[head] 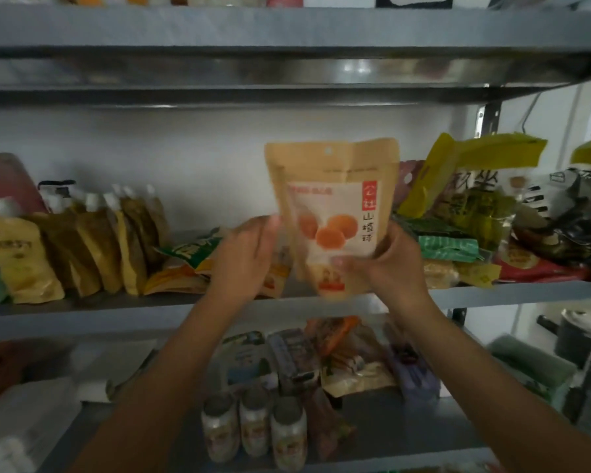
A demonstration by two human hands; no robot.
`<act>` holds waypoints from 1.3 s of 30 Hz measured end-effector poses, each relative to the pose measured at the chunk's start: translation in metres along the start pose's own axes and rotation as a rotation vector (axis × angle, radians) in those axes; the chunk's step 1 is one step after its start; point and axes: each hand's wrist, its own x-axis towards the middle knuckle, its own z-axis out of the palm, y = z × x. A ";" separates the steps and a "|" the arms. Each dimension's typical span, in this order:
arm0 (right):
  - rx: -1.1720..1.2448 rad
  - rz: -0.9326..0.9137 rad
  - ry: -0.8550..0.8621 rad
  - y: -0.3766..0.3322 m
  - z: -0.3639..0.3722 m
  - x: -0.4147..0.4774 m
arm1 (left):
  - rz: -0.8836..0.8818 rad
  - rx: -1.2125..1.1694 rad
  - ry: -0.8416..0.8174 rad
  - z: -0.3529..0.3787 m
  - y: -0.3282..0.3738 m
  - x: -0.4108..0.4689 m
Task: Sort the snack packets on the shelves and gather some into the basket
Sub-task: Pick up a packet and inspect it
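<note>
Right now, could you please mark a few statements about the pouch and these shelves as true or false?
1. The right hand grips the tan pouch. True.
2. Several spouted pouches stand at the left of the middle shelf. True.
3. The tan pouch lies flat on the middle shelf. False: it is held upright in front of it.
4. Three jars stand on the top shelf. False: the jars stand on the lower shelf.
</note>
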 end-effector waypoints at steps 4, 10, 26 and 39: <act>-0.068 -0.080 0.261 0.008 0.045 0.061 | -0.005 0.648 -0.289 0.025 -0.059 -0.020; -0.145 -0.021 0.272 0.044 0.111 0.146 | -0.067 0.658 -0.300 0.032 -0.056 -0.021; -0.514 0.042 0.120 0.115 0.148 0.186 | -0.124 0.743 -0.459 0.032 -0.065 0.001; -0.718 0.085 0.252 0.162 0.119 0.222 | -0.140 0.706 -0.425 0.034 -0.065 0.000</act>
